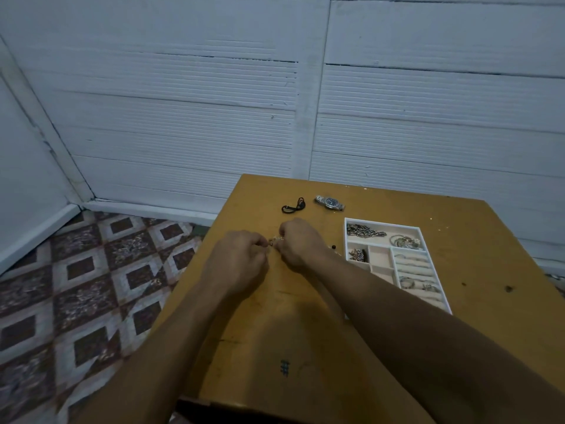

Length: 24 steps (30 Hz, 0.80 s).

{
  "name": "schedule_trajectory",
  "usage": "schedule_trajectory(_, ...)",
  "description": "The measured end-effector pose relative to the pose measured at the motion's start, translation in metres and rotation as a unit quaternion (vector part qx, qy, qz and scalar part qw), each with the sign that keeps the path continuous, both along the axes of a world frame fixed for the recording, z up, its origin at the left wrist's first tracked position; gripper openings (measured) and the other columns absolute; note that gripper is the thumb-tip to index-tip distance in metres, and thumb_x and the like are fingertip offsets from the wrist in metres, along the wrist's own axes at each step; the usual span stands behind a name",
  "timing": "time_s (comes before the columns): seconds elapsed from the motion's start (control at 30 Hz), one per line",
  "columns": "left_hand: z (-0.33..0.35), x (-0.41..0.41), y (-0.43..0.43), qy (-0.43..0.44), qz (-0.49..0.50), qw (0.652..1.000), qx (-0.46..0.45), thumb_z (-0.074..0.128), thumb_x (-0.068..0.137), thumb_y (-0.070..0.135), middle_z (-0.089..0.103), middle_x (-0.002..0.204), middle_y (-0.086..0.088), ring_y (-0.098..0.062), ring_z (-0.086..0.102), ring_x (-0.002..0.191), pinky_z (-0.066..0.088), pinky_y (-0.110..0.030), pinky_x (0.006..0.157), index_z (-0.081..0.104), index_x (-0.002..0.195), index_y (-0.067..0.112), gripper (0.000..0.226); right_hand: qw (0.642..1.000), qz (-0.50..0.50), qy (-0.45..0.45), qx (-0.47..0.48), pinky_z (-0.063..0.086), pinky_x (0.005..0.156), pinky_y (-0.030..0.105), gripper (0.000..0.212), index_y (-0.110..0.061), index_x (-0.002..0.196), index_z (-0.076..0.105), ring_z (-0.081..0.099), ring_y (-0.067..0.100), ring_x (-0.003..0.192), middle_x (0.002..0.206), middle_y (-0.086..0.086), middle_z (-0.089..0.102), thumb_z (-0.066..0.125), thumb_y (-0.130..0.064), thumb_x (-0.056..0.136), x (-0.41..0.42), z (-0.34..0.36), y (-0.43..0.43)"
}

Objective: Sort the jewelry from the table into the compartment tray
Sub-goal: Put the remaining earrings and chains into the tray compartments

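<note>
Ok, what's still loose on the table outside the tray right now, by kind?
Wristwatch: 1
Black cord: 1
Small dark bead: 1
Pale piece, pinched between the left hand and the right hand: 1
Total outside the tray: 4; the right forearm may hide more.

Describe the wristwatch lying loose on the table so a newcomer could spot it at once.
On the yellow-brown wooden table, find the white compartment tray at the right. Just beyond its far left corner lies the silver metal-band wristwatch with a dark round dial. The thin black looped cord to its left has no dial and no shine.
</note>
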<state>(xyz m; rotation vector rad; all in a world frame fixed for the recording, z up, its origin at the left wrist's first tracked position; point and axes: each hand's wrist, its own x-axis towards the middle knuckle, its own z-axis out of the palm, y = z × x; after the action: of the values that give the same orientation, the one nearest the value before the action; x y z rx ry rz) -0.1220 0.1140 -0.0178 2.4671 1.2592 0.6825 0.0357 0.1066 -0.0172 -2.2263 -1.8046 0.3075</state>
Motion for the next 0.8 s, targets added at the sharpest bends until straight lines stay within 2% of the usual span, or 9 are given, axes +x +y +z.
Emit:
schedule_trajectory(0.17,-0.001,-0.005,0.001,0.015,-0.007,1.000,0.009,0.055,0.092,0.025,0.068,0.112,0.001,-0.015,0.057,0.101,0.046,-0.029,0.084,0.070,0.109,0.019,0.023,1.000,-0.017,0.015,-0.008,0.051,0.087,0.041,0.014,-0.014,0.106,0.058,0.055,0.024,0.099,0.111,0.008,0.056,0.056,-0.019,0.092,-0.005,-0.002,0.002)
schedule_trajectory(0.33,0.000,-0.004,-0.003,0.006,-0.009,1.000,0.002,0.055,0.092,0.025,0.068,0.112,0.001,-0.014,0.057,0.102,0.045,-0.028,0.084,0.069,0.110,0.018,0.024,0.999,-0.006,0.014,-0.040,0.047,0.081,0.037,0.026,-0.010,0.119,0.048,0.054,0.026,0.103,0.113,0.010,0.054,0.052,-0.017,0.094,-0.008,0.003,-0.005)
schedule_trajectory(0.5,0.006,0.000,-0.012,-0.024,0.012,0.999,-0.028,0.057,0.091,0.022,0.068,0.115,0.001,-0.012,0.058,0.103,0.042,-0.021,0.082,0.068,0.114,0.016,0.027,0.996,-0.004,0.084,-0.039,0.052,0.082,0.042,0.015,-0.012,0.109,0.050,0.057,0.025,0.095,0.105,0.009,0.060,0.051,-0.018,0.095,-0.003,0.005,-0.017)
schedule_trajectory(0.6,0.011,0.007,-0.020,-0.079,0.043,0.993,-0.077,0.058,0.091,0.020,0.067,0.113,0.005,-0.008,0.058,0.102,0.044,-0.020,0.084,0.069,0.113,0.018,0.025,0.991,0.003,0.133,-0.022,0.050,0.073,0.037,0.004,-0.018,0.094,0.050,0.056,0.022,0.088,0.096,0.005,0.060,0.053,-0.021,0.094,0.003,0.011,-0.028)
schedule_trajectory(0.67,0.013,0.011,-0.025,-0.138,0.072,0.979,-0.129,0.060,0.091,0.021,0.066,0.104,0.009,-0.005,0.058,0.099,0.042,-0.016,0.080,0.070,0.107,0.021,0.019,0.987,0.012,0.160,-0.003,0.043,0.065,0.031,0.008,-0.019,0.088,0.050,0.056,0.020,0.084,0.090,0.002,0.060,0.056,-0.019,0.093,0.008,0.014,-0.036)
schedule_trajectory(0.73,0.015,0.016,-0.030,-0.196,0.084,0.961,-0.174,0.062,0.091,0.020,0.067,0.098,0.010,-0.004,0.059,0.094,0.041,-0.013,0.071,0.071,0.101,0.023,0.014,0.981,0.017,0.194,0.015,0.043,0.065,0.030,0.011,-0.019,0.085,0.052,0.056,0.018,0.081,0.083,-0.002,0.059,0.058,-0.016,0.093,0.012,0.023,-0.046)
schedule_trajectory(0.8,0.017,0.021,-0.039,-0.261,0.089,0.932,-0.235,0.061,0.091,0.018,0.068,0.097,0.007,-0.006,0.060,0.092,0.044,-0.016,0.071,0.071,0.099,0.021,0.013,0.970,0.021,0.241,0.023,0.048,0.074,0.035,0.008,-0.015,0.087,0.057,0.058,0.016,0.079,0.080,-0.001,0.061,0.059,-0.011,0.092,0.018,0.033,-0.057)
